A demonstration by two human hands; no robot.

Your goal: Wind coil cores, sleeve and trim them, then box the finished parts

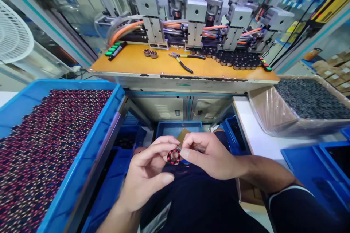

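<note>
A small ring-shaped motor stator [173, 156] with dark red windings is held between my two hands, above my lap. My left hand [147, 169] curls its fingers along the ring's left and upper side, while its thumb sits lower, apart from the ring. With thumb and index finger pinched at the ring's upper right edge, my right hand [209, 154] grips it there. Whatever lies between those right fingertips besides the rim is too small to make out. Part of the stator's back is hidden by the left fingers.
At left, a blue crate [109, 105] holds rows of red-wound stators. A lined carton [270, 116] of dark parts stands right. On the orange bench [123, 65] lie pliers [183, 60], markers [117, 51] and dark stators [237, 60], below machine fixtures [195, 11].
</note>
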